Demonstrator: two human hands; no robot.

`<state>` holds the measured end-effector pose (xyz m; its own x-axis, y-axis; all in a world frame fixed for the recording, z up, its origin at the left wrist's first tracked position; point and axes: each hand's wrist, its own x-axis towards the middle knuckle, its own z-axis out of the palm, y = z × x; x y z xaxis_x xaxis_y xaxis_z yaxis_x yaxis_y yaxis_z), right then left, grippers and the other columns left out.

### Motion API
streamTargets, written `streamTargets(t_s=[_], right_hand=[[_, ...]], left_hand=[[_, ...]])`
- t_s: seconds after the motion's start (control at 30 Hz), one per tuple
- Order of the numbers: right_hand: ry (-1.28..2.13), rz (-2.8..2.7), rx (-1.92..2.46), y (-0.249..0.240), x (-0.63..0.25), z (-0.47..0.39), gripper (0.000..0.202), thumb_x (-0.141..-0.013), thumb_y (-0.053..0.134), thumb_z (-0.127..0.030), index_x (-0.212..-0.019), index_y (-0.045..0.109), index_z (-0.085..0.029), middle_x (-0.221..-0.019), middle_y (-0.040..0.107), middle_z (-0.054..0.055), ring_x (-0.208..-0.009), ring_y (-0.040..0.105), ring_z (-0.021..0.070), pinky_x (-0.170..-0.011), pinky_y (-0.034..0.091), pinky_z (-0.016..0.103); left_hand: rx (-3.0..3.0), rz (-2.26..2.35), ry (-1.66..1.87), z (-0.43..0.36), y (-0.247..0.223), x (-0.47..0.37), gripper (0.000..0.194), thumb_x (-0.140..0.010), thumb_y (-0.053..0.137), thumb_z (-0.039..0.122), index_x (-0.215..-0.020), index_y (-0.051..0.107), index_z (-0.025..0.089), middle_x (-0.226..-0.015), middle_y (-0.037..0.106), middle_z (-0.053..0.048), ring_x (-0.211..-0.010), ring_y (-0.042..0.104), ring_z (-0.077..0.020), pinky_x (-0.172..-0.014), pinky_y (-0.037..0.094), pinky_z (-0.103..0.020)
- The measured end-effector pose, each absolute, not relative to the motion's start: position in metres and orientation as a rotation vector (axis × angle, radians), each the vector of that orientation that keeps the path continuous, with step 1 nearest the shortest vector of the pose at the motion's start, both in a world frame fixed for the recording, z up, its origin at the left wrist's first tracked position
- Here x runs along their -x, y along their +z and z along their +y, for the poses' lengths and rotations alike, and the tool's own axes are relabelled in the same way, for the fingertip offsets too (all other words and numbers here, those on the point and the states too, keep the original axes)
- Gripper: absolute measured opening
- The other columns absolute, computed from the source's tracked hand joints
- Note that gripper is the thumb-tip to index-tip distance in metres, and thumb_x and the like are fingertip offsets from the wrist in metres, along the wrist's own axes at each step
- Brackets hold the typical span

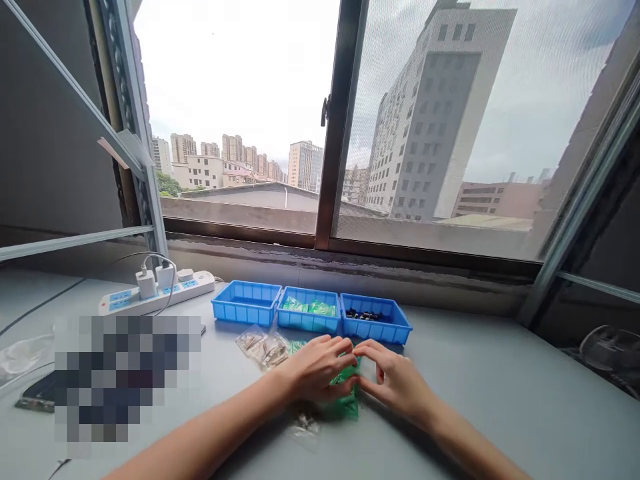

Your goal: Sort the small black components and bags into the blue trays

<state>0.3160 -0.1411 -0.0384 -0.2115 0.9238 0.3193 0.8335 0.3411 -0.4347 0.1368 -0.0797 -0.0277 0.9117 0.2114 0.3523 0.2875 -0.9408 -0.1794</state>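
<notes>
My left hand (323, 370) lies over a green plastic bag (349, 403), its fingers curled onto the bag's upper part. From the right, my right hand (393, 380) meets it, thumb and fingers pinched at the bag's edge. What is inside the bag cannot be made out. Clear bags of small parts (265, 347) lie just beyond my left hand, with a bit of green packaging (296, 347) beside them. Another small clear bag (305, 423) rests on the table below my left wrist.
Three blue bins stand behind the hands: the left bin (246, 313) looks empty, the middle bin (309, 323) holds green packets, the right bin (377, 330) black parts. A power strip (157, 293) with chargers and cables is at the left, near a blurred-out area.
</notes>
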Motion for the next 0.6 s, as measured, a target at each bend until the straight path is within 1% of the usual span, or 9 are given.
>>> streamTargets(t_s=[0.07, 0.13, 0.23, 0.33, 0.47, 0.53, 0.6], right_hand=[[0.225, -2.086, 1.538, -0.0378, -0.3167, -0.1414, 0.021, -0.079, 0.053, -0.033, -0.095, 0.066, -0.027, -0.099, 0.067, -0.001, -0.05, 0.056, 0.0098, -0.054, 0.042, 0.025], [0.225, -2.08, 1.543, -0.0369, -0.3172, -0.1418, 0.021, -0.079, 0.052, -0.035, -0.093, 0.066, -0.027, -0.098, 0.067, -0.001, -0.05, 0.056, 0.0099, -0.054, 0.042, 0.025], [0.235, -2.057, 1.561, -0.037, -0.3175, -0.1418, 0.02, -0.079, 0.053, -0.034, -0.092, 0.067, -0.027, -0.096, 0.066, -0.001, -0.05, 0.054, 0.0097, -0.054, 0.043, 0.025], [0.259, -2.033, 1.551, -0.0382, -0.3185, -0.141, 0.023, -0.08, 0.053, -0.036, -0.098, 0.066, -0.027, -0.102, 0.066, 0.0, -0.05, 0.053, 0.0092, -0.055, 0.044, 0.025], [0.257, -2.049, 1.537, -0.0364, -0.3201, -0.1396, 0.029, -0.084, 0.049, -0.039, -0.105, 0.064, -0.026, -0.109, 0.066, 0.002, -0.05, 0.05, 0.0094, -0.057, 0.044, 0.026], [0.248, -2.075, 1.524, -0.0334, -0.3203, -0.139, 0.03, -0.083, 0.05, -0.036, -0.107, 0.063, -0.025, -0.111, 0.066, 0.002, -0.051, 0.051, 0.0097, -0.058, 0.044, 0.026], [0.236, -2.09, 1.531, -0.0302, -0.3203, -0.1383, 0.032, -0.08, 0.053, -0.034, -0.109, 0.064, -0.024, -0.107, 0.068, 0.002, -0.052, 0.052, 0.0102, -0.059, 0.044, 0.026]], left_hand=[[2.886, -0.447, -0.511, -0.0798, -0.0307, -0.1384, 0.02, -0.086, 0.049, 0.03, -0.101, 0.052, 0.017, -0.098, 0.058, -0.006, -0.081, 0.056, -0.0169, -0.072, 0.044, -0.03], [2.902, -0.515, -0.52, -0.0803, -0.0302, -0.1389, 0.018, -0.085, 0.05, 0.028, -0.1, 0.052, 0.018, -0.1, 0.058, -0.005, -0.085, 0.056, -0.0172, -0.073, 0.044, -0.03], [2.905, -0.602, -0.518, -0.0824, -0.0279, -0.1394, 0.017, -0.083, 0.053, 0.029, -0.097, 0.053, 0.019, -0.096, 0.058, -0.004, -0.084, 0.056, -0.0179, -0.073, 0.043, -0.031], [2.921, -0.657, -0.541, -0.0839, -0.0281, -0.1407, 0.019, -0.08, 0.056, 0.031, -0.096, 0.054, 0.019, -0.092, 0.058, -0.003, -0.083, 0.055, -0.0178, -0.073, 0.043, -0.03], [2.934, -0.682, -0.592, -0.0824, -0.0309, -0.141, 0.023, -0.077, 0.059, 0.03, -0.096, 0.054, 0.019, -0.094, 0.059, -0.003, -0.085, 0.055, -0.0183, -0.074, 0.043, -0.031], [2.924, -0.71, -0.638, -0.0803, -0.0318, -0.1402, 0.021, -0.077, 0.058, 0.028, -0.095, 0.054, 0.019, -0.095, 0.059, -0.003, -0.083, 0.056, -0.0181, -0.073, 0.043, -0.031], [2.924, -0.722, -0.666, -0.0778, -0.0323, -0.1394, 0.018, -0.078, 0.056, 0.026, -0.094, 0.054, 0.019, -0.094, 0.059, -0.003, -0.081, 0.056, -0.0168, -0.073, 0.043, -0.03]])
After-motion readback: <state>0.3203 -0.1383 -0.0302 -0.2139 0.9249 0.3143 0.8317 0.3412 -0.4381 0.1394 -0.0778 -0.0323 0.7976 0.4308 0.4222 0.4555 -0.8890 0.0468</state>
